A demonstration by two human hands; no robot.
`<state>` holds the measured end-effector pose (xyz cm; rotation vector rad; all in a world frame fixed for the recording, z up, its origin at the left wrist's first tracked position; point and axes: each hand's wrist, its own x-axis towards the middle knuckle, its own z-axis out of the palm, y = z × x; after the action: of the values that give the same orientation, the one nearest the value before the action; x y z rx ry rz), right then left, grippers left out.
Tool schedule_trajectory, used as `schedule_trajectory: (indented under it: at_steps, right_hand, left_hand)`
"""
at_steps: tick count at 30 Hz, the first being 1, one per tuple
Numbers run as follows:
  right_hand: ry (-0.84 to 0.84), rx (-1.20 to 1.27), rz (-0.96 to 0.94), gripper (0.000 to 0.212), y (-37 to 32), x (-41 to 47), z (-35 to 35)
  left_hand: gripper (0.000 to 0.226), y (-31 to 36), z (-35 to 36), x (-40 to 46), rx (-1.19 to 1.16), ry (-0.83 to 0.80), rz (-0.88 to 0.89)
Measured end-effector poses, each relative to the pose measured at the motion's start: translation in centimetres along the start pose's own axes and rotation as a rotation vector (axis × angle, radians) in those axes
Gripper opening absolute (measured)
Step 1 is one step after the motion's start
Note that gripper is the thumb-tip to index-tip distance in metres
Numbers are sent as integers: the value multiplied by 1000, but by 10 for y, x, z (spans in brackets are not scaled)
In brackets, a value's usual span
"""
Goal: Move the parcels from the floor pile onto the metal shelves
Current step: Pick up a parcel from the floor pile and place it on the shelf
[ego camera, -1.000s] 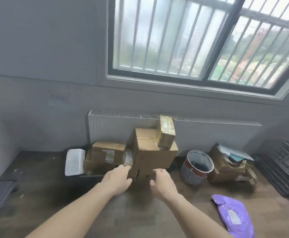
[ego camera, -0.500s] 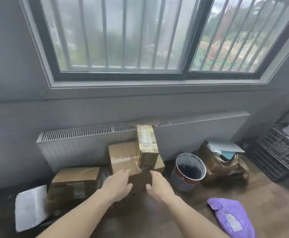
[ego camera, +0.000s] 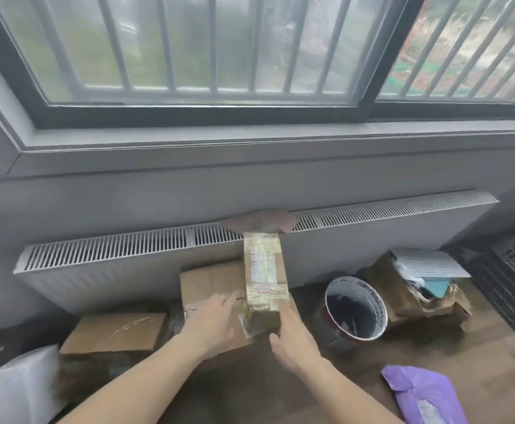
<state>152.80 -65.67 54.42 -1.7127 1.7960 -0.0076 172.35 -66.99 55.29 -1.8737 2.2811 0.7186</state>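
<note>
- Our left hand (ego camera: 210,324) lies flat, fingers straight and together, on top of the big box (ego camera: 207,289), likely steadying it.
- Our right hand (ego camera: 293,338) touches the near end of the taped parcel (ego camera: 264,273) lying on that box; we cannot tell whether its fingers curl round it.
- Both sit on the dark wood floor (ego camera: 357,371) against the radiator (ego camera: 112,258) under the barred window (ego camera: 213,47).
</note>
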Motion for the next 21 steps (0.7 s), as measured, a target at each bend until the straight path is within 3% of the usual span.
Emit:
schedule_trajectory:
  at_steps: [7, 11, 21]
  right_hand:
    - [53, -132, -15, 76, 11, 77, -2]
    - [11, -141, 9, 101, 25, 106, 6]
    - [-27, -227, 28, 135, 51, 146, 42]
  left_hand:
    - [104, -14, 12, 91, 40, -73, 60]
    - [130, -15, 31, 129, 12, -76, 78]
    - [149, -6, 69, 157, 169, -97, 109]
